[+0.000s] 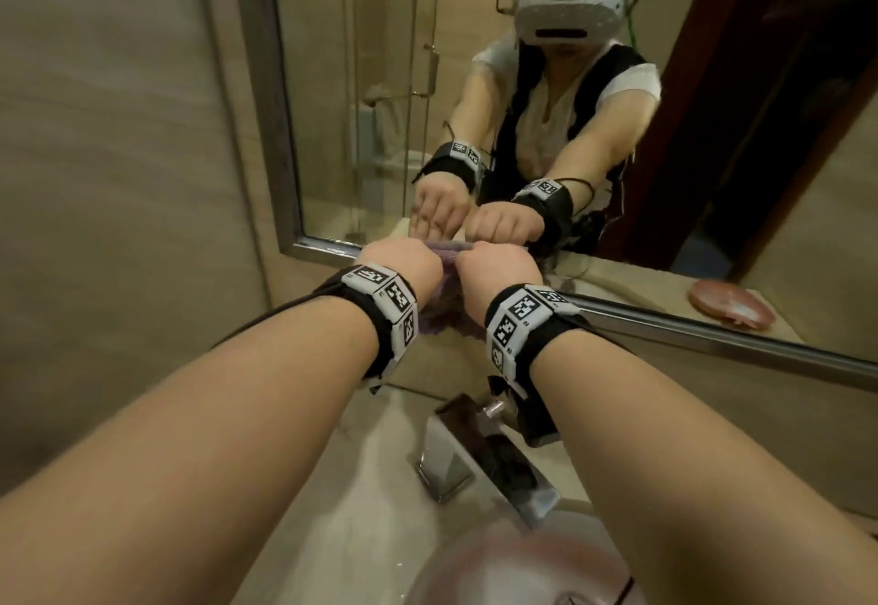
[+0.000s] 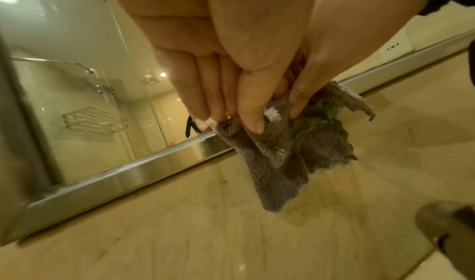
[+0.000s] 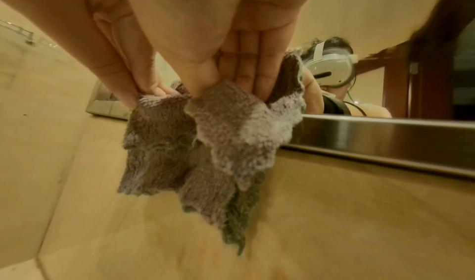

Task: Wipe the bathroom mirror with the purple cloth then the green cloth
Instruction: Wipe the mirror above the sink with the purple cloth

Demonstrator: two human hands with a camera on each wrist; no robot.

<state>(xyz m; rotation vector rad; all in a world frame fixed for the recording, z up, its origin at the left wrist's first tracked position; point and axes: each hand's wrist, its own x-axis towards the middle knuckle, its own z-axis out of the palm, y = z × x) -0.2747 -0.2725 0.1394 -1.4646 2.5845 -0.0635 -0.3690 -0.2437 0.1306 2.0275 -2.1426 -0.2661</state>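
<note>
1. Beige stone counter (image 1: 342,500) lies under both forearms, with a tap (image 1: 484,452) below the right wrist.
2. Left hand (image 1: 404,262) and right hand (image 1: 499,272) are side by side, thumbs nearly touching, equally near the glass.
3. Both pinch the top edge of the purple cloth (image 3: 195,142), thumb against fingers; it hangs crumpled below the fingertips, long axis downward.
4. Greenish fabric (image 2: 318,130) shows among the folds; whether this is the green cloth I cannot tell.
5. Just beyond the knuckles runs the mirror's steel frame (image 1: 712,333); the mirror (image 1: 380,81) rises ahead and above, so the wipe likely goes forward and up.
</note>
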